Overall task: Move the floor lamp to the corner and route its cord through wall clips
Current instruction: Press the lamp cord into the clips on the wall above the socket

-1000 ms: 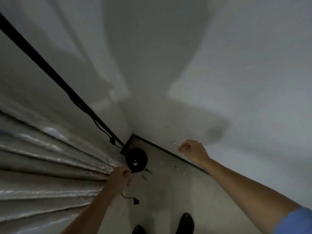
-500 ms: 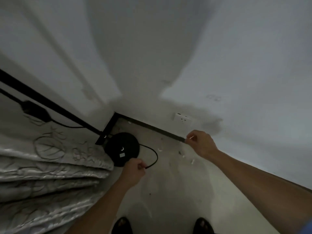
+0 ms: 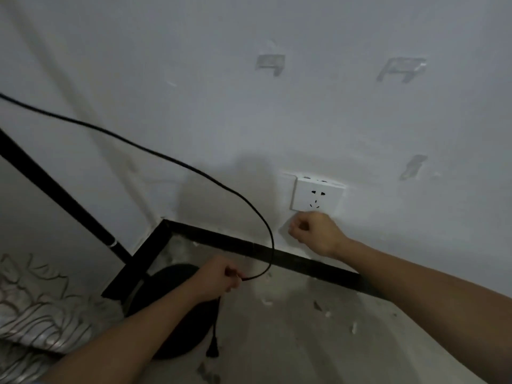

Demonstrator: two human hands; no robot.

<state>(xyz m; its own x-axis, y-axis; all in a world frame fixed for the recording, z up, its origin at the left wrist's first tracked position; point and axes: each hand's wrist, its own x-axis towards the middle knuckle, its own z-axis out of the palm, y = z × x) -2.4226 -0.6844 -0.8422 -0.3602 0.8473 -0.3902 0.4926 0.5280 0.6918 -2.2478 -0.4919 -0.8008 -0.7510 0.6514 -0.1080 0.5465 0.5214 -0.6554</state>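
Setting: white walls [image 3: 360,120] meeting at a corner, a black baseboard [image 3: 249,246] along a littered grey floor [image 3: 291,328]; patterned fabric [image 3: 33,314] is seen at lower left.
Lamp: the round black base [image 3: 166,328] is set on the floor in the corner, with the black pole [image 3: 55,195] rising leftward; this step is judged done.
Cord: the black cord [image 3: 221,184] is looped free in the air across the wall; the plug [image 3: 212,347] hangs below the left hand.
Clips: three clear wall clips [image 3: 270,65] [image 3: 401,68] [image 3: 412,166] are seen above the outlet [image 3: 317,198], none threaded; routing is judged not yet done.
Left hand [image 3: 216,278]: fingers closed, the cord pinched.
Right hand [image 3: 313,234]: fingers curled against the wall just below the outlet; what is pinched cannot be told.
Containers: none are visible.
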